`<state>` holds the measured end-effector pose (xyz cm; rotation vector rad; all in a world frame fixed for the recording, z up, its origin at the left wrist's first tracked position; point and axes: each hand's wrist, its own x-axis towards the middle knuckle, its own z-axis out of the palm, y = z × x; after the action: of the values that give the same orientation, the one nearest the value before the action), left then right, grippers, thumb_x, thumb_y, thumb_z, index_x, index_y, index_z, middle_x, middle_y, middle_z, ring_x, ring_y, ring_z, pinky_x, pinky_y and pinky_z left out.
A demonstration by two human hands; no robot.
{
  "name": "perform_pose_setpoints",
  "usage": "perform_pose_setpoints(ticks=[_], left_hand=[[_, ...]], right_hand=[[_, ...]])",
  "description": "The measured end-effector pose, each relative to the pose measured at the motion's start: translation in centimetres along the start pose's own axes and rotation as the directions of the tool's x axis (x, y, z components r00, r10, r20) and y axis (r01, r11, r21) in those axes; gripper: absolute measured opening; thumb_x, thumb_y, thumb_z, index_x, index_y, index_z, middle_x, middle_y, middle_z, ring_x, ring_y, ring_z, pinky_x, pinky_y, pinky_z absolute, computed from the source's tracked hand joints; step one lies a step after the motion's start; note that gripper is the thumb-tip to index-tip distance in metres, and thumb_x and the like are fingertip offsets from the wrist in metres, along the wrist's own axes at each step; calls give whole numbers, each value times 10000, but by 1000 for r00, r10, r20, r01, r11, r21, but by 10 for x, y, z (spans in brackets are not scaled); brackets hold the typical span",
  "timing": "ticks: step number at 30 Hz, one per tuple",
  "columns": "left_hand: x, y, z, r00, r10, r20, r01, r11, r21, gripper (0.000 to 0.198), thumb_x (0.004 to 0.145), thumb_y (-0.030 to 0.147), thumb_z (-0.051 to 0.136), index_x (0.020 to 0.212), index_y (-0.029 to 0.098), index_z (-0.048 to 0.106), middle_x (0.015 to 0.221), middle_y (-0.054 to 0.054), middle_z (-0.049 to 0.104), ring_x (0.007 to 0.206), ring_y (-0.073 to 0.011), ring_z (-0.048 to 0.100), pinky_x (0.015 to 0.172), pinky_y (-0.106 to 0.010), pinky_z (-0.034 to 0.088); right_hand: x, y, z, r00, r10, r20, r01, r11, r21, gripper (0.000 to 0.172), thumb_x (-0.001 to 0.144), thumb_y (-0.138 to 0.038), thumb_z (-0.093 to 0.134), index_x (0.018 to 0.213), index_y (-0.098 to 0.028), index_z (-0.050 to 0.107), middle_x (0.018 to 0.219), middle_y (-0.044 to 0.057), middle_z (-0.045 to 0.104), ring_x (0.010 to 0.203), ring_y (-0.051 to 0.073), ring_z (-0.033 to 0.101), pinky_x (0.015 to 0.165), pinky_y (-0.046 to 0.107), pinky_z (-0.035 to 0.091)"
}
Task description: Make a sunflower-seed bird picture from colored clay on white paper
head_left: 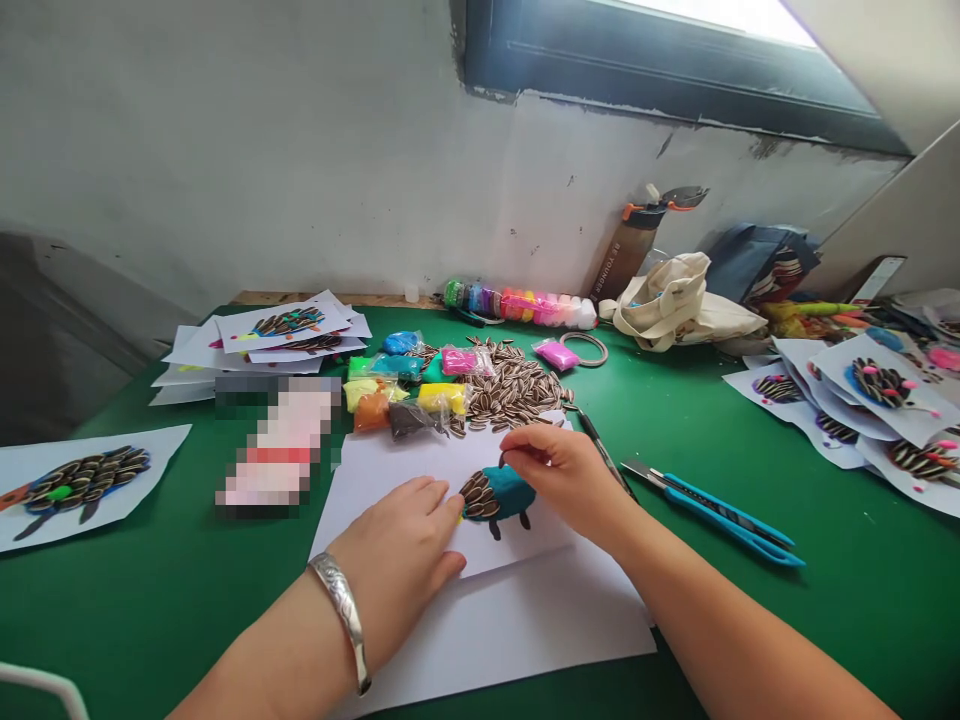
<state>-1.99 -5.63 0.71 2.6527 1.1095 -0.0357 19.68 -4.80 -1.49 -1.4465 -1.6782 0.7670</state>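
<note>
My left hand [401,540], with a silver bangle at the wrist, lies flat on a white sheet of paper [412,460], fingers stretched out. On that sheet is a blue-green clay shape [514,492] with dark clay legs below it. Striped sunflower seeds [478,495] overlap on its left part, close to my left fingertips. My right hand [559,470] is closed in a pinch over the shape's upper right, and a dark sunflower seed [503,458] shows at its fingertips. Beneath lies a larger white sheet [525,640].
Behind the paper are a heap of sunflower seeds [517,390] and several bags of coloured clay [442,398]. A blue craft knife [727,520] and a black pen [600,440] lie to the right. Finished seed pictures [277,325] are stacked left, others [881,385] right.
</note>
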Motion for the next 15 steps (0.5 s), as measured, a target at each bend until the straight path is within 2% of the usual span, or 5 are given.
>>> perform_pose_setpoints(ticks=[3, 8, 13, 15], left_hand=[[3, 1, -1, 998, 4, -59, -2, 999, 33, 338, 843, 187, 582, 1177, 136, 594, 1204, -146, 619, 1155, -295, 542, 992, -457, 455], [10, 1, 2, 993, 39, -112, -33, 998, 56, 360, 837, 181, 587, 1190, 110, 596, 1209, -152, 633, 1154, -306, 556, 980, -454, 473], [13, -2, 9, 977, 64, -203, -53, 997, 60, 349, 830, 172, 585, 1175, 123, 601, 1166, -133, 652, 1125, -283, 572, 983, -424, 473], [14, -2, 9, 976, 70, -205, -58, 996, 63, 343, 834, 178, 579, 1172, 123, 601, 1167, -133, 649, 1120, -281, 572, 983, -423, 473]], right_hand=[[4, 4, 8, 999, -36, 41, 37, 999, -32, 137, 815, -125, 577, 830, -214, 681, 786, -18, 688, 735, 129, 615, 684, 242, 451], [8, 4, 11, 993, -110, 52, 118, 972, -204, 92, 801, -124, 635, 794, -206, 677, 771, -7, 663, 771, 149, 567, 707, 268, 416], [6, 3, 10, 990, -111, 84, 129, 959, -251, 93, 808, -121, 645, 781, -203, 678, 751, -8, 652, 781, 154, 542, 716, 270, 395], [6, 3, 11, 991, -103, 85, 121, 959, -255, 79, 816, -141, 646, 787, -204, 684, 747, -5, 651, 780, 156, 542, 716, 273, 392]])
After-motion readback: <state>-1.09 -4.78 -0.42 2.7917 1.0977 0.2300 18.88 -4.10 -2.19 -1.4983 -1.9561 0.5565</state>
